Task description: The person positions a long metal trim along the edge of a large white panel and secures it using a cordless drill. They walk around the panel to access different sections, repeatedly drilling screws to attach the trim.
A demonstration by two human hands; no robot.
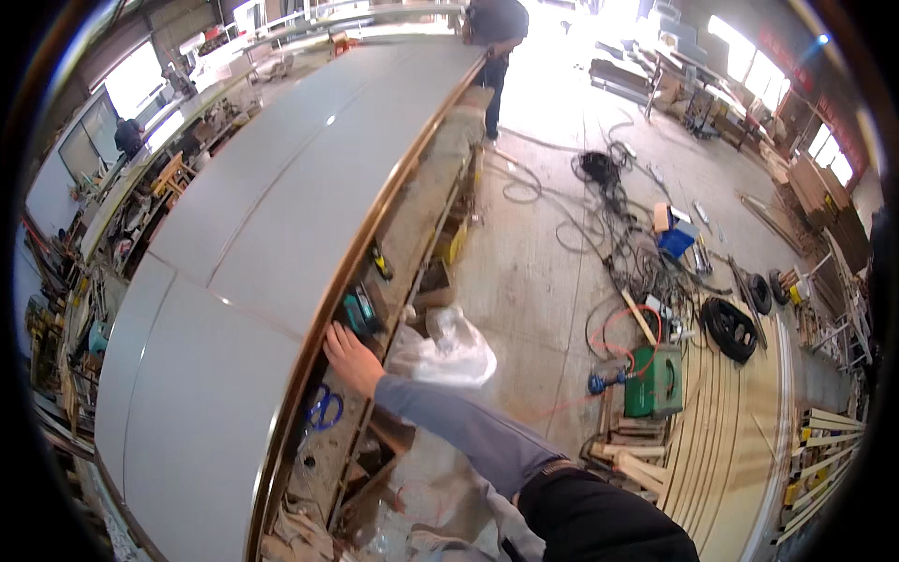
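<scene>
right hand point(352, 362) apparently steadying light-grey panel point(314, 215)
fingers close together at its edge point(376, 214) (next likely needs even pressure)

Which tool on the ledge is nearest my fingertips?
The chunky teal-black tool, right beside them; the slim yellow-black tool and blue looped tool lie farther.

Grey concrete floor point(524, 272) opening up on right, straight seams running through it! Fierce daylight point(560, 56) pouring in up top, bleaching floor's far end. Over right, bright windows point(735, 47) slanting along dark reddish wall point(782, 70), brown sheets point(824, 201) stacked near it. Upper left, another window point(131, 86) blazing white, long cluttered workbench point(117, 194) below.
</scene>
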